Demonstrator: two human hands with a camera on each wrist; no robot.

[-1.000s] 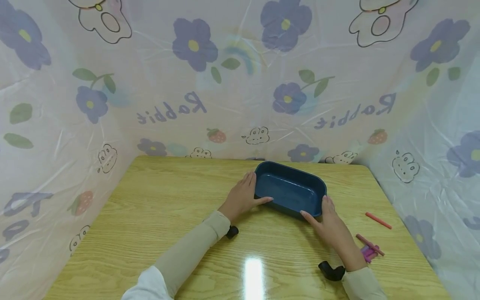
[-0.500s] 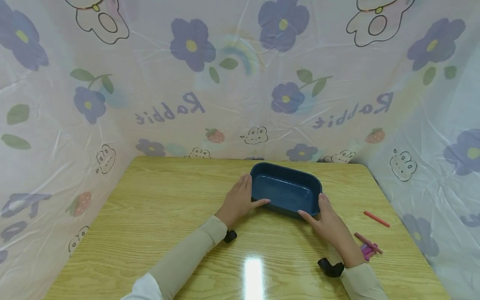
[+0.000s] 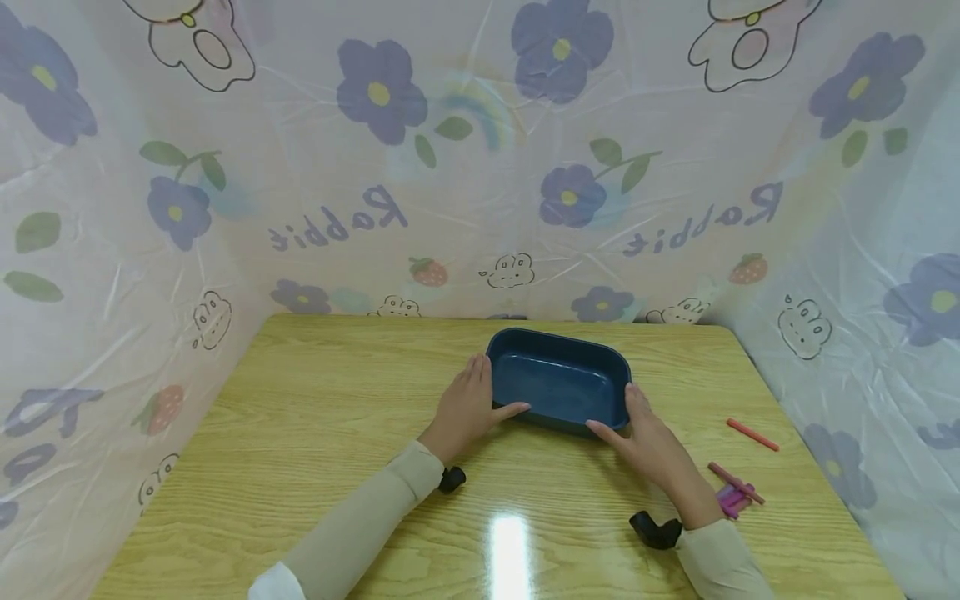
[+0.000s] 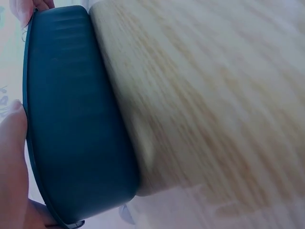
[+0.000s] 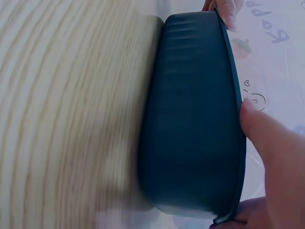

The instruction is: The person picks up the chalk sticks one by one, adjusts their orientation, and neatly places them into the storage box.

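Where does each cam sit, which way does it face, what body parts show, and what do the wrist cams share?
Head: worn on the head, faces forward and down at the dark blue basin and wood-grain table; left hand, right hand and sleeves show.
Left wrist: faces the basin's outer side; left hand close, right fingers at the far end.
Right wrist: mirrored; right hand close, left fingers far.
Shared by wrists: basin, table, both hands.

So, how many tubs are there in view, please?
1: the dark blue rectangular tub, toward the far edge of the wooden table, right of its middle. No other shows; none seems hidden.
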